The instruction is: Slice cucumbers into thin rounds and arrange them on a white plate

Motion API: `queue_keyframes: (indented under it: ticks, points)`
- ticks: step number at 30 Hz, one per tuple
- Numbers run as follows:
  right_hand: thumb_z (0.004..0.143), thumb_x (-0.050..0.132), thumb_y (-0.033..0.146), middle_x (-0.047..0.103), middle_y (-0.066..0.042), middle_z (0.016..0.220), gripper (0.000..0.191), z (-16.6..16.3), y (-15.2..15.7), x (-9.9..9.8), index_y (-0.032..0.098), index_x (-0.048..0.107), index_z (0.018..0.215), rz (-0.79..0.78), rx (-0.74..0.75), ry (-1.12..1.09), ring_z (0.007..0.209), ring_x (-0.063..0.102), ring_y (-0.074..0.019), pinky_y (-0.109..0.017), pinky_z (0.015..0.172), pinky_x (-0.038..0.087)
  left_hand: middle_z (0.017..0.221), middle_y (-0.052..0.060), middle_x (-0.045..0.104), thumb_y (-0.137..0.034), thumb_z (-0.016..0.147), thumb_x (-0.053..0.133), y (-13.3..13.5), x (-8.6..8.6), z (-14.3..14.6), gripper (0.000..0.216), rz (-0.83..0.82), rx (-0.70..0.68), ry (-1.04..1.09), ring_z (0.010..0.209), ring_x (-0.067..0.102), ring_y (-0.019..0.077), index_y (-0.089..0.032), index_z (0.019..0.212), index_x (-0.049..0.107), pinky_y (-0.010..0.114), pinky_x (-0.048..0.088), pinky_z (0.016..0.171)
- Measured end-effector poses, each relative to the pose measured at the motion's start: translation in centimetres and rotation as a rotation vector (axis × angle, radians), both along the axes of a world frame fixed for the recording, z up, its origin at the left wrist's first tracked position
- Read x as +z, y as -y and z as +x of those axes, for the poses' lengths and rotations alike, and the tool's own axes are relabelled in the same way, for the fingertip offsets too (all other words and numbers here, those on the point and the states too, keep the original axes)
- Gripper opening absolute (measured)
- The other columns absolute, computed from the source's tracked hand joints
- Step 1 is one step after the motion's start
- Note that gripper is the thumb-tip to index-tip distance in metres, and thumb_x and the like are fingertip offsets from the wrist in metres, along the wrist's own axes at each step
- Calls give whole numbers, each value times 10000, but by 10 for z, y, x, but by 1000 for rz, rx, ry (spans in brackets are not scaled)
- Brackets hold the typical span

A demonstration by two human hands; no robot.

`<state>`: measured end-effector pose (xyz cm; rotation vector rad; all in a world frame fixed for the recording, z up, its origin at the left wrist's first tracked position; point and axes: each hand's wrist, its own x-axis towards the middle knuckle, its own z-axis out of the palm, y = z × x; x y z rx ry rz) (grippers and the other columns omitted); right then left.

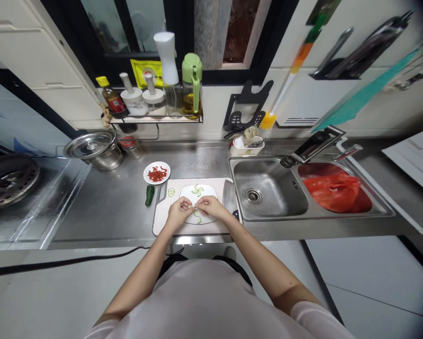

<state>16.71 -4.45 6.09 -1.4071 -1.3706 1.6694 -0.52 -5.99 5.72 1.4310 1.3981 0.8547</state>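
Above a white plate, my left hand and my right hand meet with fingertips pinched together. Whatever sits between their fingers is too small and covered to name. Thin green-edged cucumber slices form a curved pattern on the far part of the plate, and more slices lie at its near side. Beneath the plate is a pale cutting board, with a few cut slices at its far left corner. A knife rests along the board's right edge, its blade broad.
Left of the board lie a cucumber piece and a small plate of chopped red bits. A lidded steel pot stands farther left. To the right is a double sink with a red plastic bag. Bottles line a wall rack.
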Motion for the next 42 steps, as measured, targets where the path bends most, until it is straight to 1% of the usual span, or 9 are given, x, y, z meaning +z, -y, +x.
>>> queue_keyframes:
  ticks: [5,7,10,16,20,24,31,39,42]
  points:
    - [722,618,194,559,45,566,47,1,-1,-13,157,637,699,217,103,340,528,474,-73,-182,517,348,633,-52,564,-284,672,660,6,-11,3,146,-80,4,-227,627,524,109,-204,794,641,225,372,659]
    - [735,622,190,580,35,613,41,0,1,-15,160,642,715,258,129,461,569,492,-80,-184,539,343,637,-49,590,-292,683,655,8,-12,5,141,-102,-12,-301,631,540,115,-214,801,663,234,364,670]
    - [759,621,188,608,17,670,34,-1,3,-16,163,645,757,278,160,561,613,517,-96,-194,566,345,658,-40,628,-306,704,643,9,-12,8,136,-122,-31,-376,645,568,128,-225,802,688,256,362,713]
    - [776,626,194,645,-12,763,48,-2,4,-18,172,645,814,271,200,658,689,547,-119,-203,601,347,721,-5,690,-331,729,631,9,-16,12,155,-140,-68,-459,750,617,180,-237,823,711,320,343,825]
    - [794,600,193,662,-34,831,68,-3,7,-20,176,648,840,275,240,738,755,561,-134,-213,634,344,786,18,710,-320,746,619,9,-21,14,141,-137,-112,-514,812,624,208,-240,816,711,344,321,851]
    - [816,558,192,672,-51,873,110,-5,10,-22,182,650,875,282,277,819,796,571,-157,-228,625,325,802,26,710,-314,757,601,10,-24,17,140,-135,-145,-575,845,622,227,-243,811,708,360,303,855]
    - [840,532,197,677,-66,900,132,-7,12,-25,185,647,902,297,303,879,820,580,-166,-239,629,321,815,29,715,-317,774,569,9,-26,19,157,-140,-156,-609,854,618,229,-241,795,704,372,300,849]
    - [888,472,213,676,-78,976,193,-7,11,-20,176,631,991,230,392,934,893,583,-166,-231,657,330,860,15,723,-339,789,556,7,-24,21,173,-185,-177,-672,912,616,222,-256,813,706,375,315,881]
    - [902,447,212,670,-84,1000,206,-8,11,-20,175,620,1007,236,412,959,910,584,-173,-235,658,327,875,17,720,-346,795,554,6,-23,22,177,-190,-189,-685,919,611,223,-259,817,707,380,317,888]
